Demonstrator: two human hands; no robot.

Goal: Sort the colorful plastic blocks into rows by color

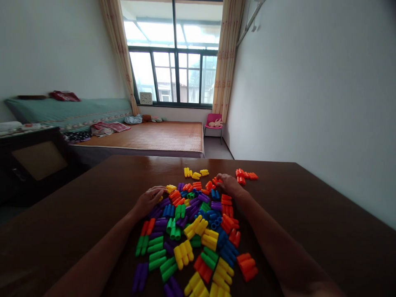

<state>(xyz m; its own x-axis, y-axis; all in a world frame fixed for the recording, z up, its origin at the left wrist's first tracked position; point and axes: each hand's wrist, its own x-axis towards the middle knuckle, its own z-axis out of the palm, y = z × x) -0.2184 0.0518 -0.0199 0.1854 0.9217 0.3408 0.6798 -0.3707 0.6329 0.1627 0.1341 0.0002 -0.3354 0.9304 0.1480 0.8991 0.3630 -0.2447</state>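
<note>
A loose pile of bullet-shaped plastic toy blocks [180, 211] in yellow, orange, green, blue and purple lies on the dark brown table [102, 192]. At the pile's far left edge is my left hand [151, 201], palm down, fingers stretched out. Its fingertips reach a yellow toy block [170, 189]; another bit of yellow shows below the fingers. My right hand [229, 184] is at the far right edge of the pile, fingers closed on an orange toy block [217, 181].
Beyond the pile lie a few yellow blocks [196, 175], apart from a small orange group [241, 175] farther right. Past the table stand a bed [167, 134] and a pink chair [211, 126]. A dark cabinet [37, 161] is at left, a white wall [309, 95] at right.
</note>
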